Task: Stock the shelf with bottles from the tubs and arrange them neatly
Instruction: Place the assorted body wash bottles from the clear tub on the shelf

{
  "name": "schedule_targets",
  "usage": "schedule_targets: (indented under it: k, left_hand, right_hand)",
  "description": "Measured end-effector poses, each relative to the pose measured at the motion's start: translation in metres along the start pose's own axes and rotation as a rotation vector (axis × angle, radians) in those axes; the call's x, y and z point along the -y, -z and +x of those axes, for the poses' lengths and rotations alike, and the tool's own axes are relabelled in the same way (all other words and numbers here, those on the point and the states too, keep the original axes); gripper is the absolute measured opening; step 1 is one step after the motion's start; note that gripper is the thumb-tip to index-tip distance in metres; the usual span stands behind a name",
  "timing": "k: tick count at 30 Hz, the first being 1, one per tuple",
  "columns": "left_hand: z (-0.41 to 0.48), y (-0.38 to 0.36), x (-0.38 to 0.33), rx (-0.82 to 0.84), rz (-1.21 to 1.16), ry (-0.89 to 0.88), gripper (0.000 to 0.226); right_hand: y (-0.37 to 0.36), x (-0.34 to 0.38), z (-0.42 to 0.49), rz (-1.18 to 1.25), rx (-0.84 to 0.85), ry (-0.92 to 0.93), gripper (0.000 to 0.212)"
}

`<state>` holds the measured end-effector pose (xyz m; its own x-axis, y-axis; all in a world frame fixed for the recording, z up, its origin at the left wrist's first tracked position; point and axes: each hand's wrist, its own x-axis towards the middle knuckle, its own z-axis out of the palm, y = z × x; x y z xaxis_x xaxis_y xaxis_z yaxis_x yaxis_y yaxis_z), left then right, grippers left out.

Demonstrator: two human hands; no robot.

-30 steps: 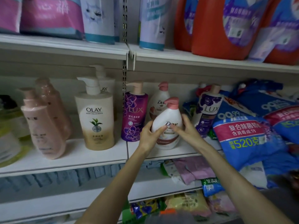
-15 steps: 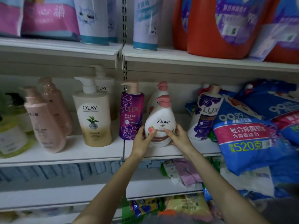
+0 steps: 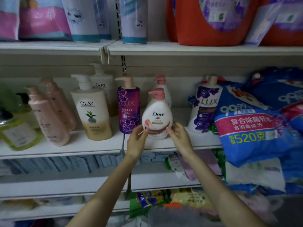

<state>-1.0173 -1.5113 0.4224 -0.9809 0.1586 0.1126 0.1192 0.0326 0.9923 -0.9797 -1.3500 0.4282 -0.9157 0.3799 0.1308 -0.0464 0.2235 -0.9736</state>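
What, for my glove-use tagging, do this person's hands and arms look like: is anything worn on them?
Nothing worn shows. The left hand and right hand are bare, with no gloves, rings or watch visible. The left forearm and right forearm are uncovered down to the picture's lower edge, so no sleeve appears.

A white flat shelf (image 3: pixel 65 149) carries a cream Olay pump bottle (image 3: pixel 94 112), a purple Lux bottle (image 3: pixel 128 108), a white Dove bottle (image 3: pixel 157 118) and blue plastic bags (image 3: pixel 249 128).
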Motion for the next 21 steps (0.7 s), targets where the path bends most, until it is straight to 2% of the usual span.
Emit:
schedule_targets:
  k: [4, 8, 12, 17, 21]
  left_hand:
    - [-0.031, 0.004, -0.005, -0.098, -0.102, -0.002, 0.028]
    - [-0.087, -0.008, 0.023, -0.086, -0.096, -0.005, 0.013]
    - [-0.158, -0.03, 0.086, -0.036, -0.077, 0.175, 0.01]
    - [-0.254, -0.052, 0.172, 0.105, -0.002, 0.49, 0.003]
    - [-0.324, -0.062, 0.232, 0.172, 0.031, 0.725, 0.003]
  right_hand:
    - [0.03, -0.01, -0.045, 0.08, -0.028, 0.015, 0.041]
    - [0.069, -0.055, -0.108, 0.157, -0.002, -0.088, 0.026]
    - [0.1, -0.132, -0.187, 0.142, -0.008, -0.318, 0.031]
    - [0.12, -0.212, -0.285, 0.108, 0.076, -0.56, 0.024]
    - [0.12, -0.266, -0.35, 0.108, 0.075, -0.714, 0.035]
